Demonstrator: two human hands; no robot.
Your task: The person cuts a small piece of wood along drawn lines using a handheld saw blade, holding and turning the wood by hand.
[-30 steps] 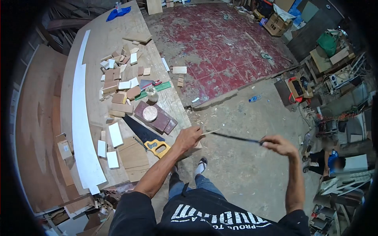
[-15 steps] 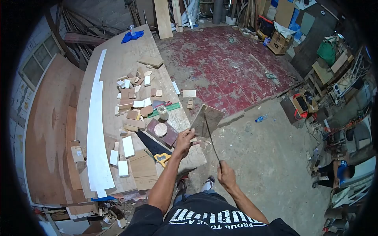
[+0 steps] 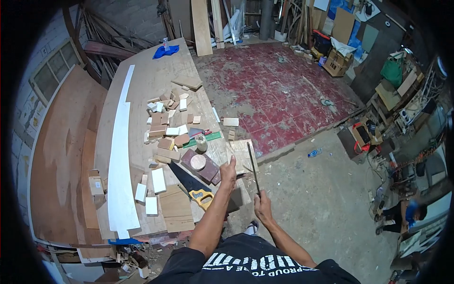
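Observation:
My left hand point(image 3: 228, 174) is closed on the edge of a flat wooden board point(image 3: 242, 150), its pale face turned up beside the table's right edge. My right hand point(image 3: 262, 207) is wrapped round the lower end of a long, thin, dark file point(image 3: 254, 171). The file points away from me along the board's right side; I cannot tell if they touch. To the left of my left hand, a round wooden disc point(image 3: 197, 163) lies on a brown block point(image 3: 208, 172). A yellow-handled handsaw point(image 3: 202, 198) lies nearer to me.
Wood offcuts point(image 3: 165, 124), a jar point(image 3: 201, 143) and a long white template point(image 3: 120, 161) lie on the worktable point(image 3: 151, 73). A plastic bottle point(image 3: 314, 153) is on the concrete floor at right. A person point(image 3: 404, 215) sits at far right.
The board has turned in my left hand, from a darker tilted face to a paler one. My right hand has moved slightly left, and the file stands straighter beside the board.

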